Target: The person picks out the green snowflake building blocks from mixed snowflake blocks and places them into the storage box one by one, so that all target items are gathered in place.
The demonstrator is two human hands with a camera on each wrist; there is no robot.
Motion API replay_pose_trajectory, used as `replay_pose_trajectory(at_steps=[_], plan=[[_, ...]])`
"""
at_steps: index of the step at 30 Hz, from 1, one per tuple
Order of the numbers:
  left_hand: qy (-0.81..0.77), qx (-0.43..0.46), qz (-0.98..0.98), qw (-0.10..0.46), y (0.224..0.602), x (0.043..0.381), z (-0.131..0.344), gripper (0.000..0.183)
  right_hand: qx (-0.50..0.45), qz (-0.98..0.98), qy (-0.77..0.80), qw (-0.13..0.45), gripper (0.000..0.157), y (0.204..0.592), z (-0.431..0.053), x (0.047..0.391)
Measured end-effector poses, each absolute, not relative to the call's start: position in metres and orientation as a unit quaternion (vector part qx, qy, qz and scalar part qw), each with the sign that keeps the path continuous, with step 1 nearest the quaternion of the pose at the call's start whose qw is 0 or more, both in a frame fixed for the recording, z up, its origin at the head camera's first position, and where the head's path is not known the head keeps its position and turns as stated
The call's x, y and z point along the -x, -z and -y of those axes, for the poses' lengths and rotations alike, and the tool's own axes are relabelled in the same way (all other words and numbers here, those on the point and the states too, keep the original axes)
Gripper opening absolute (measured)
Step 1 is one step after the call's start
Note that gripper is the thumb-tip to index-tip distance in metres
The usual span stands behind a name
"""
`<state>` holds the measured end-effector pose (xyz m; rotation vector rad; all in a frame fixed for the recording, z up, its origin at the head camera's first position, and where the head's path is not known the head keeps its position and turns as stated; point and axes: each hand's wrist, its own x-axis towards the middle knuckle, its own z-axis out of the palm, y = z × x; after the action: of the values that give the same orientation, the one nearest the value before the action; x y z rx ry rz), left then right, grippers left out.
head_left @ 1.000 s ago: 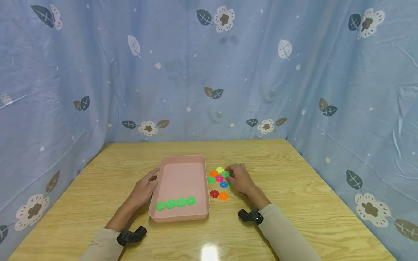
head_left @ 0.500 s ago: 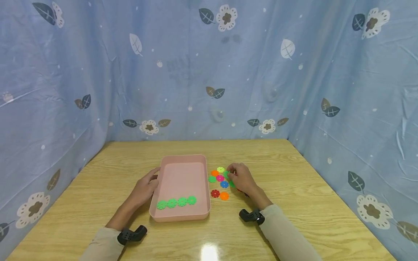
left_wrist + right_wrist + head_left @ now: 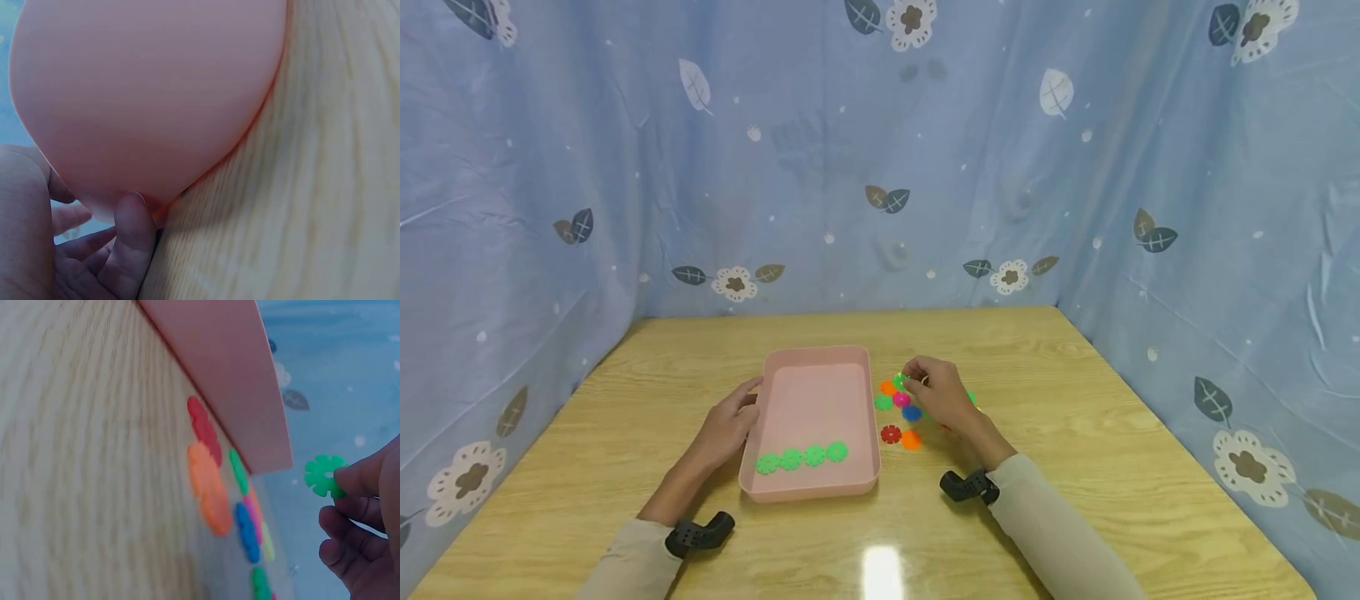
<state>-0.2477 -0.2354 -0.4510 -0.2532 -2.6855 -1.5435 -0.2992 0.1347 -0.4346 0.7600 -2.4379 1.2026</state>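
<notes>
My right hand (image 3: 942, 392) pinches a green snowflake-shaped building disc (image 3: 324, 475) between thumb and forefinger, lifted above the table. Beneath and beside it lie several loose discs, among them a dark red one (image 3: 891, 434), an orange one (image 3: 911, 440), a blue one (image 3: 912, 413) and a pink one (image 3: 902, 400). To their left is a shallow pink tray (image 3: 808, 404), with a row of green discs (image 3: 802, 457) along its near end. My left hand (image 3: 724, 429) grips the tray's left side wall; in the left wrist view the thumb (image 3: 134, 219) is against its outside.
The tray stands on a wood-grain table (image 3: 1045, 358). Blue patterned curtains (image 3: 850, 167) surround the table at the back and both sides. A green disc (image 3: 972, 397) shows partly from behind the right hand.
My right hand has lifted the green disc and moved slightly left with it, over the loose discs. The left hand stays at the tray. The head view has shifted a little.
</notes>
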Motion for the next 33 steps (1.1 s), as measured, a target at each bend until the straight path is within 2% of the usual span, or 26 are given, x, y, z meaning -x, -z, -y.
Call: replay_pose_trajectory(at_steps=[14,25,33], plan=[[0.517,0.087,0.851,0.015,0.454,0.251,0.239,0.06,-0.289,0.834,-0.454,0.12,0.006,0.412,-0.109,0.288],[0.518,0.077,0.852,0.009,0.46,0.247,0.238,0.059,-0.299,0.83,-0.465,0.074,0.01,0.422,-0.097,0.267],[0.519,0.079,0.851,0.013,0.459,0.249,0.237,0.06,-0.316,0.833,-0.451,0.052,0.007,0.426,-0.088,0.263]])
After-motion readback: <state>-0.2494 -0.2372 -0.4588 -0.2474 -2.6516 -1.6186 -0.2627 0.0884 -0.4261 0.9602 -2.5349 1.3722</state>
